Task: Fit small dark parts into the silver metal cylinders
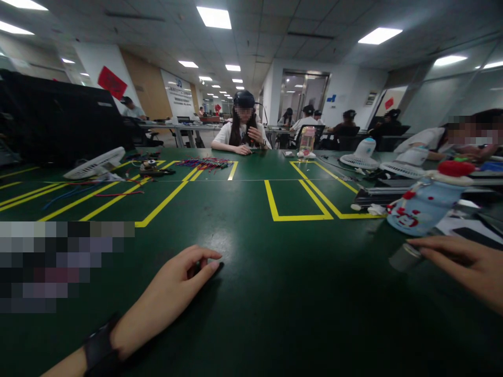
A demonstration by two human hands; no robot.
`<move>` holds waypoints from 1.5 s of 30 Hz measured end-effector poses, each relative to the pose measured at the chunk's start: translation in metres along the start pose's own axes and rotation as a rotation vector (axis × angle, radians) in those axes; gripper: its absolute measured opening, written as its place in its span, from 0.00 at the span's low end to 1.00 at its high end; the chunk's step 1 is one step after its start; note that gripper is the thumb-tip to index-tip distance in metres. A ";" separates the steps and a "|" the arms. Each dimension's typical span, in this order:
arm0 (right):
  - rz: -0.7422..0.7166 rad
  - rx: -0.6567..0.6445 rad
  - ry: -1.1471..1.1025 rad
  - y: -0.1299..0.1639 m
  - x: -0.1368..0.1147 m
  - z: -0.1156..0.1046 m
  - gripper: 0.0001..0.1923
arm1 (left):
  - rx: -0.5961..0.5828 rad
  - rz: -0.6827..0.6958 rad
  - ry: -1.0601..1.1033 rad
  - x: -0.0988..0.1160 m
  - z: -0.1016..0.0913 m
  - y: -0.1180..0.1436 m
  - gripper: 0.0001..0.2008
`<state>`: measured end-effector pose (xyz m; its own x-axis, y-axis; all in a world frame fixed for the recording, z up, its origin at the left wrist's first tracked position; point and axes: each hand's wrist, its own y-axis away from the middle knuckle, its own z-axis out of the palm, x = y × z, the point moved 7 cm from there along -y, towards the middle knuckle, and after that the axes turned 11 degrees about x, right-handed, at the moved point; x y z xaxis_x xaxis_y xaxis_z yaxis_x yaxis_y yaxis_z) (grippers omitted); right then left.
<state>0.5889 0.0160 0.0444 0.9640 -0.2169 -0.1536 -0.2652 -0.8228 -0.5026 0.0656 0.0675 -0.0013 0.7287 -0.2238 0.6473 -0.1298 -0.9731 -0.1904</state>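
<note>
My left hand [192, 269] rests low over the green tabletop, with thumb and forefinger drawn close together. A small dark spot [221, 265] shows at the fingertips; whether it is an object or shadow I cannot tell. At the right edge, my right hand [463, 259] pinches the near end of a small grey cylinder [404, 258], which is slightly blurred and tilted. Just behind that cylinder stands a light-blue bottle [426, 204] with a red top and cartoon figures.
Yellow tape lines [302, 218] mark the green table [243, 314]. A white fan [96, 165], electronic parts [153, 167] and coloured wires [206, 164] lie at the far left. Across the table sits a person [241, 125]. More fans [361, 157] and a clear bottle [306, 141] stand far right.
</note>
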 end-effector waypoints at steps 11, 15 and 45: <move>-0.300 -0.203 -0.367 0.029 -0.142 0.009 0.26 | -0.001 0.027 0.001 0.006 0.001 0.001 0.16; -0.565 -0.384 -0.700 0.056 -0.256 0.004 0.24 | -0.020 0.057 -0.036 0.004 0.001 0.001 0.17; -0.301 -0.171 -0.768 0.042 -0.212 0.019 0.20 | -0.120 0.210 0.084 0.069 0.043 0.001 0.11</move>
<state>0.3735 0.0373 0.0394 0.6971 0.3910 -0.6010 0.0672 -0.8702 -0.4881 0.1447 0.0537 0.0120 0.6196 -0.4202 0.6630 -0.3545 -0.9034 -0.2413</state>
